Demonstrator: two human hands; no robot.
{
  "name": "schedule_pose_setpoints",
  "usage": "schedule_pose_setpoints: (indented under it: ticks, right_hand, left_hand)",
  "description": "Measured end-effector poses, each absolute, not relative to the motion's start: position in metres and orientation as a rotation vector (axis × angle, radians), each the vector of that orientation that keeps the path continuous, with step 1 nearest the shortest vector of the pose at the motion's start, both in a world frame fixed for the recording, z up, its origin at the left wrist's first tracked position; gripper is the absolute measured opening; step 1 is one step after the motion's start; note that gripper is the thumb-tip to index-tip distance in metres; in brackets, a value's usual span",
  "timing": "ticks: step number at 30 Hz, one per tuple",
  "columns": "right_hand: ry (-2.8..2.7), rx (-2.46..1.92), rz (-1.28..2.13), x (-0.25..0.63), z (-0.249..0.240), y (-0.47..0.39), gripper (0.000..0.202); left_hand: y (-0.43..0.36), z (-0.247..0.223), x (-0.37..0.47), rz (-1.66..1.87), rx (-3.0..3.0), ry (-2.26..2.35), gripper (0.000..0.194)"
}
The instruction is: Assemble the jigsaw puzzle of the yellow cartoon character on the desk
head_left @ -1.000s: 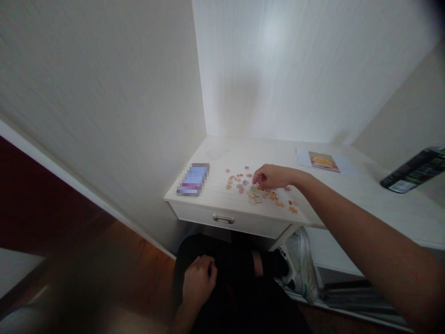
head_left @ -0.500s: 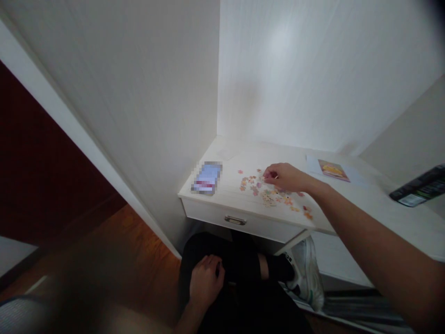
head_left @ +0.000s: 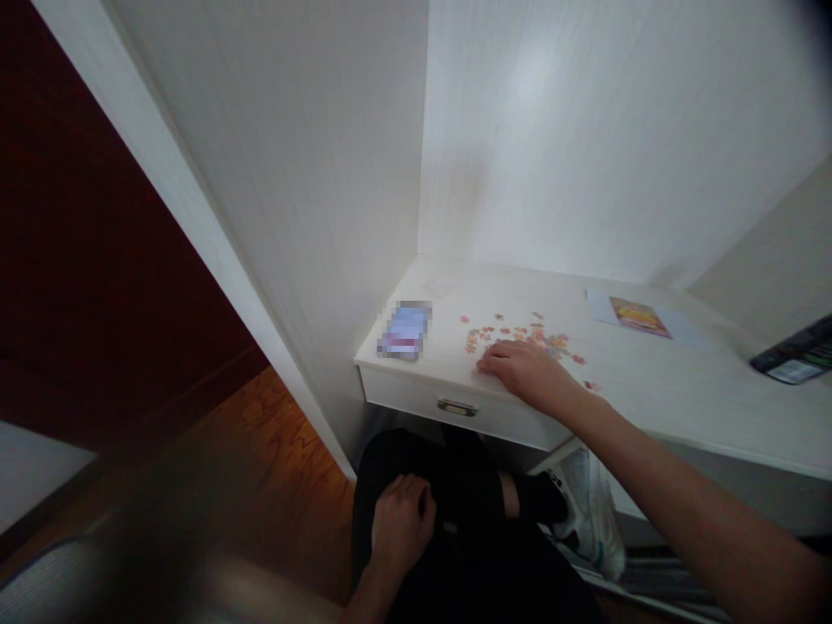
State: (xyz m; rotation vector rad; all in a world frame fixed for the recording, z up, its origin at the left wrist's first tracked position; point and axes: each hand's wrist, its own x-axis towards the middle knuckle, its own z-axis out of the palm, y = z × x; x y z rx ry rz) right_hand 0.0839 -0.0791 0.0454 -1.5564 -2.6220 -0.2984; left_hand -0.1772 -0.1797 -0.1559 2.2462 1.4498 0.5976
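Observation:
My right hand (head_left: 523, 371) lies palm down at the front of the white desk (head_left: 455, 290), over part of a scatter of small jigsaw-like pieces (head_left: 552, 342). Its fingers are slightly bent, and nothing shows held in them; what is under the palm is hidden. The pieces are orange, pink and pale, several of them flower-shaped. A few loose ones lie behind and left of the hand. Low in the view, my left hand (head_left: 404, 516) rests on my dark-clothed leg, loosely curled, thumb apart from the fingers, holding nothing visible.
A phone (head_left: 406, 329) with a blurred screen lies at the desk's left end. Farther right is a paper with a yellow-and-pink picture (head_left: 640, 316), then a black object (head_left: 796, 351) with a label. Below the desktop are a drawer handle (head_left: 457, 407) and a white shoe (head_left: 588, 507).
My right hand has come down and toward the desk's front edge, from a pinch above the pieces to lying over them. The whole view has shifted slightly. My left hand stays on the leg.

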Motion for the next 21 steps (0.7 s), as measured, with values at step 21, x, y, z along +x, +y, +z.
schedule_pose_setpoints:
  ticks: [21]
  right_hand:
    - [-2.106,-1.717,0.018,0.153,0.059,-0.078,0.029]
  left_hand:
    - [-0.199,-0.136,-0.177,0.683,2.403,1.409,0.019]
